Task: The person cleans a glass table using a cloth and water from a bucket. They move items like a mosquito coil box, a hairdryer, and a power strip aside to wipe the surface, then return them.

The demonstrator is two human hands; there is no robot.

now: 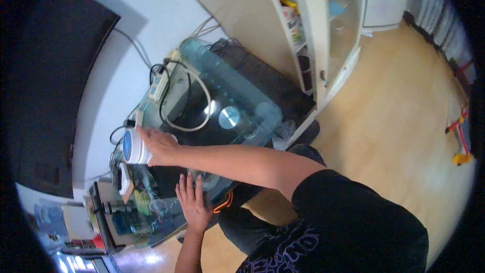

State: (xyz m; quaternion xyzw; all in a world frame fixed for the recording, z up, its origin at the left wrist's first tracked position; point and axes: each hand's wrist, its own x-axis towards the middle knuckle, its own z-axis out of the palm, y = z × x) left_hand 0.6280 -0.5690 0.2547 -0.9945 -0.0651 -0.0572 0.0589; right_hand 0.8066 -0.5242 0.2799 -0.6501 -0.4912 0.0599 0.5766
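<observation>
My right hand [161, 148] is shut around a white plastic jar [144, 151] with a blue round end, which points away from the hand toward the wall. The jar is at the wall-side edge of a glass-topped stand [242, 98]. Whether it touches the glass cannot be told. My left hand [195, 201] holds nothing, its fingers slightly apart and pointing at the stand. It is over or on the near part of the glass; contact is unclear. A pale cable [208, 110] and a black cable [162, 102] loop across the glass beyond my right hand.
A power strip [159, 85] lies along the wall. A large black screen [49, 94] hangs at left. A white cabinet door [322, 45] stands ajar beside a dark box-like unit [261, 68]. A red and yellow toy [460, 136] lies on the wooden floor [371, 113].
</observation>
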